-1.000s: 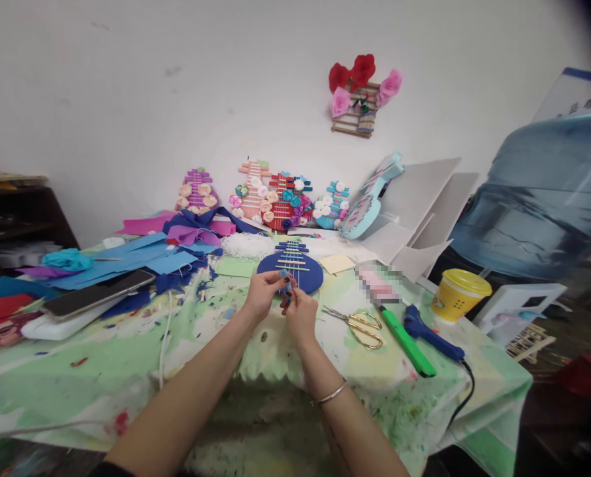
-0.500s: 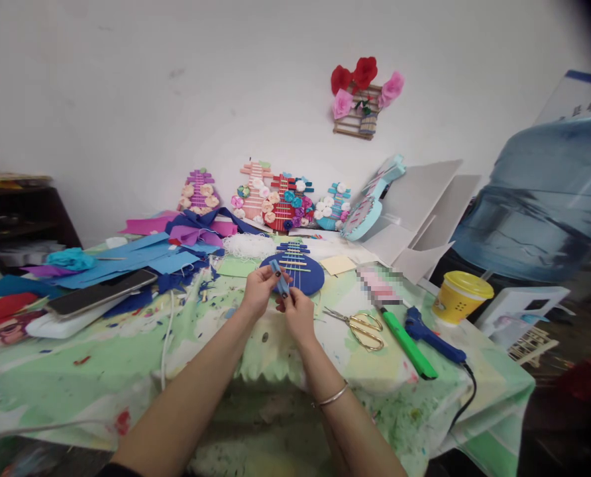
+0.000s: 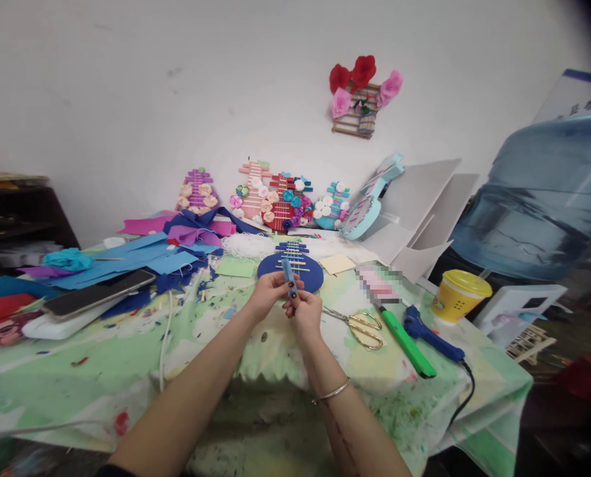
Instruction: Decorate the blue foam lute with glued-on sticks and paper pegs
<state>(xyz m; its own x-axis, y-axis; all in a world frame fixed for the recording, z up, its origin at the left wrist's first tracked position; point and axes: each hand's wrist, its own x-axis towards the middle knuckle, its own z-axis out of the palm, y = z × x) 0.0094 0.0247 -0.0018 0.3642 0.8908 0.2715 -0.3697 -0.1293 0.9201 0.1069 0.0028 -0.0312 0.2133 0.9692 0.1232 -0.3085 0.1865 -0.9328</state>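
Both hands meet in front of a round blue piece [image 3: 313, 275] with a narrow neck, crossbars and pale strings, which lies on the table. Between my fingers is a small light-blue strip [image 3: 287, 270], tilted, its upper end free. My left hand [image 3: 268, 293] pinches it from the left. My right hand [image 3: 307, 313] is closed on its lower end, where dark fingernails show. Gold-handled scissors [image 3: 365, 329] lie just right of my right hand, with a green cutter [image 3: 409, 344] and a blue glue gun [image 3: 432, 336] beyond them.
Blue cloth pieces [image 3: 121, 255] and a phone [image 3: 99, 293] lie at the left. Decorated instrument shapes [image 3: 281, 199] lean on the wall. A yellow-lidded tub [image 3: 462, 296] and a large water bottle [image 3: 538, 199] stand at the right. A white cable [image 3: 165, 344] crosses the table.
Both hands have shifted slightly right with the light-blue strip, which now stands more upright. My right hand has turned and sits lower on it.
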